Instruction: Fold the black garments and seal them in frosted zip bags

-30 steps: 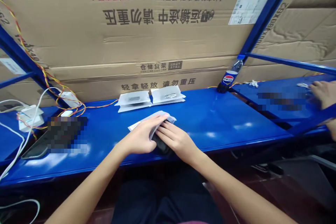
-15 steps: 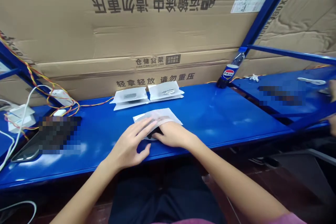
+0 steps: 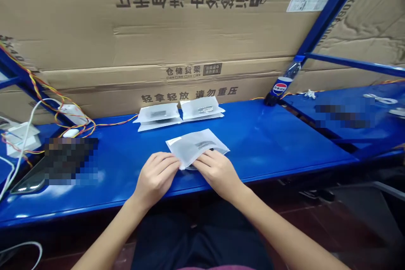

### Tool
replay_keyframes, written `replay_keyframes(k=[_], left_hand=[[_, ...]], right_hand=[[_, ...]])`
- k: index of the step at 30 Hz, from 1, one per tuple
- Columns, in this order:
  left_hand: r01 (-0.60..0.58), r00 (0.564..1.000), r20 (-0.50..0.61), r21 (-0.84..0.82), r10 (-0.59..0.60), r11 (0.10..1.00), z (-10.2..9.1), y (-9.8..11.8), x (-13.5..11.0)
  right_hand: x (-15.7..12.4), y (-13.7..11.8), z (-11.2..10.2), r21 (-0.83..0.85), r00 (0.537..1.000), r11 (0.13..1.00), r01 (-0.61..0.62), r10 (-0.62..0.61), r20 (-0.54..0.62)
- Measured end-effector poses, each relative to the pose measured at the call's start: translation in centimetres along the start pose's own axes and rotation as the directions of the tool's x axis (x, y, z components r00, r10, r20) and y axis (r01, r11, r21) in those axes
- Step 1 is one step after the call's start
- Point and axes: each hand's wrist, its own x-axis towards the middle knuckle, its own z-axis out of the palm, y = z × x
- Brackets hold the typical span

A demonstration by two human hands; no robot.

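A frosted zip bag (image 3: pixel 196 143) with a white label at its far left corner lies on the blue shelf in front of me. Something dark shows through its plastic and I cannot make out what it is. My left hand (image 3: pixel 158 175) pinches the bag's near left corner. My right hand (image 3: pixel 217 171) grips the near edge around the bag's open mouth, its fingertips partly hidden by the plastic. Behind it, two groups of similar bags stand side by side, a left one (image 3: pixel 158 116) and a right one (image 3: pixel 202 108).
A cola bottle (image 3: pixel 282 82) stands against the blue upright at the back right. To the left lie a dark tablet-like device (image 3: pixel 31 181), a white adapter (image 3: pixel 74 114) and tangled wires. Large cardboard (image 3: pixel 190 46) closes off the back. The blue shelf (image 3: pixel 268 147) has a front edge near me.
My right hand has come out of the bag's mouth to its near edge. My left hand has gone from resting over the bag to pinching its corner. The other person's hand has left view.
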Motion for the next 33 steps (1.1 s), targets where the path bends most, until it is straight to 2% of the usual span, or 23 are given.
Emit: replay_keyframes(k=[4, 7, 9, 14, 18, 21, 25, 28, 30, 33], left_hand=[[-0.054, 0.999, -0.008, 0.025, 0.054, 0.998, 0.5, 0.4, -0.1], [-0.065, 0.998, -0.018, 0.062, 0.066, 0.996, 0.4, 0.5, -0.2], [-0.072, 0.997, -0.020, 0.050, 0.073, 0.996, 0.4, 0.6, -0.3], [-0.072, 0.995, -0.070, -0.009, 0.071, 0.997, 0.7, 0.5, -0.4], [-0.066, 0.995, -0.073, -0.030, 0.063, 0.997, 0.6, 0.4, -0.6], [-0.029, 0.998, -0.064, -0.041, 0.027, 0.999, -0.3, -0.3, -0.9], [0.073, 0.993, -0.091, -0.020, -0.075, 0.997, -1.6, -1.7, -1.5], [0.098, 0.990, -0.101, -0.028, -0.100, 0.995, -1.6, -2.2, -1.9], [0.117, 0.988, -0.092, -0.050, -0.121, 0.992, -1.3, -2.3, -2.1], [0.164, 0.980, -0.095, -0.088, -0.172, 0.983, -1.0, -2.4, -2.4]], right_hand=[[0.6, 0.6, 1.5, -0.026, 0.998, 0.999, -0.043, 0.042, -0.042], [0.2, -0.5, 1.2, -0.022, 0.993, 0.997, -0.077, 0.075, -0.092], [-0.2, -1.4, 0.7, -0.004, 0.990, 0.998, -0.057, 0.056, -0.128], [-0.2, -1.9, 0.4, -0.023, 0.963, 0.990, 0.138, -0.140, -0.231], [0.3, -0.3, 0.5, -0.101, 0.942, 0.951, 0.292, -0.304, -0.142], [0.4, 2.2, -0.1, -0.161, 0.931, 0.926, 0.342, -0.357, -0.073], [-0.1, 6.7, -1.6, -0.241, 0.953, 0.927, 0.287, -0.302, -0.027], [-0.6, 8.9, -2.6, -0.262, 0.972, 0.939, 0.224, -0.233, -0.004], [-0.7, 9.3, -3.0, -0.254, 0.983, 0.950, 0.181, -0.182, 0.020], [0.4, 8.4, -2.9, -0.198, 0.990, 0.972, 0.129, -0.115, 0.081]])
